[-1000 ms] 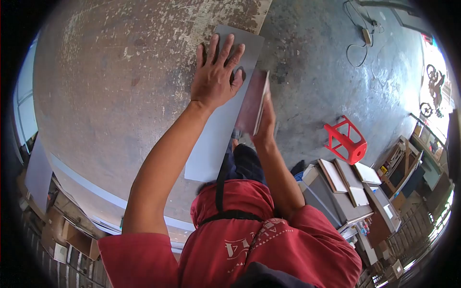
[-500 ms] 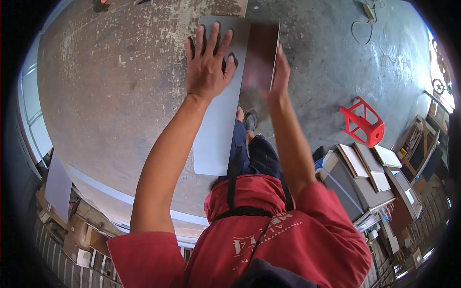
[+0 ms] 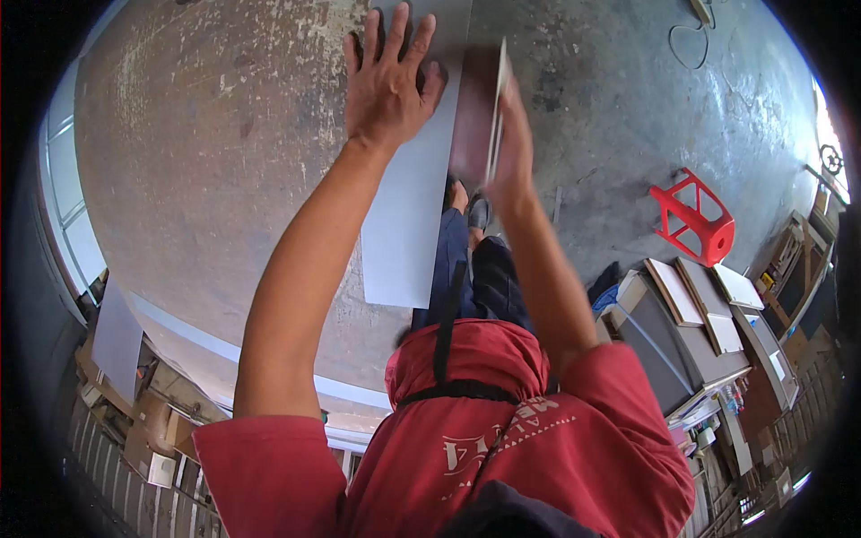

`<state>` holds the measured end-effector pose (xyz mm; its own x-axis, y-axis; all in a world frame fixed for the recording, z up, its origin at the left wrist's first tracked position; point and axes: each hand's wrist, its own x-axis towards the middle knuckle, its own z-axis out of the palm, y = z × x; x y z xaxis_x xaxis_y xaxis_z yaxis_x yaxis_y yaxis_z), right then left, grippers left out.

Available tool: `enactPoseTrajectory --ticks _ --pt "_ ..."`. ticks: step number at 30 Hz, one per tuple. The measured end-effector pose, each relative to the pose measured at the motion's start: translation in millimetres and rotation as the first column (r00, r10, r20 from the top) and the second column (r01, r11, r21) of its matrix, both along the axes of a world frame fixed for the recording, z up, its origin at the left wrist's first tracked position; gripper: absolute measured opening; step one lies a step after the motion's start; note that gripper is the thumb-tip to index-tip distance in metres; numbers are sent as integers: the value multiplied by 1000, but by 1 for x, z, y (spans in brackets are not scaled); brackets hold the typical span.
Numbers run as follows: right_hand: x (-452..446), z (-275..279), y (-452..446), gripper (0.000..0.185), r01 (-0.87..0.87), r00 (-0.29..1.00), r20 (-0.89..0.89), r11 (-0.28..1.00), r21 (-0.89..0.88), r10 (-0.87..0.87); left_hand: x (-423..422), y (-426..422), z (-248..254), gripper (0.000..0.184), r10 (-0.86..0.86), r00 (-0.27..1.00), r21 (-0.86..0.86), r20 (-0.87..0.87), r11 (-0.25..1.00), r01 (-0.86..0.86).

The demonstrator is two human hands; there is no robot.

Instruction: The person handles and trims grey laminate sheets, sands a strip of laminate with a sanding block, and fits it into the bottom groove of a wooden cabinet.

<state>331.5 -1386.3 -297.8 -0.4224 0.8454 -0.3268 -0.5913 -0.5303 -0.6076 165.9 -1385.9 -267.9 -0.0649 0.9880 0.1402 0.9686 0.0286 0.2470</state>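
A long grey panel (image 3: pixel 408 206) lies on the worn brown tabletop (image 3: pixel 206 179) along its right edge. My left hand (image 3: pixel 387 94) rests flat on the panel's upper part, fingers spread. Just right of the panel edge, my right hand (image 3: pixel 516 139) holds a flat brown board (image 3: pixel 475 117) with a pale edge, tilted steeply. The board and the hand are blurred by motion, and the fingers' far side is hidden behind the board.
A red plastic stool (image 3: pixel 695 218) lies on its side on the grey floor (image 3: pixel 601 134) at right. Stacked boards (image 3: pixel 673 291) stand at lower right. A cable (image 3: pixel 689 45) runs at upper right. My feet show below the board.
The view has shifted, bringing the stool and stacked boards further right. The brown board in my right hand has changed position beside the panel's edge. My left hand stays spread on the panel.
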Motion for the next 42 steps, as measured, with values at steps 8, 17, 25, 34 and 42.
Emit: enactPoseTrajectory --ticks 8,17,25,34,42 --pt "52 -10 -148 72 -167 895 414 985 -41 169 4 -6 -11 59 31 998 13 -47 999 -30" --pt "23 2 -24 59 26 996 -89 999 25 -23 61 -209 0 58 58 986 -142 156 989 -36" --pt "59 10 -209 54 -28 958 284 999 -22 33 72 -226 -12 54 44 998 -149 35 988 -38" --pt "-21 -12 -28 58 28 913 393 977 210 -111 71 -226 -12 53 61 998 -99 10 993 -60" --pt "55 11 -288 47 -162 680 716 920 357 -158 69 -231 -11 56 53 998 -43 47 998 -51"
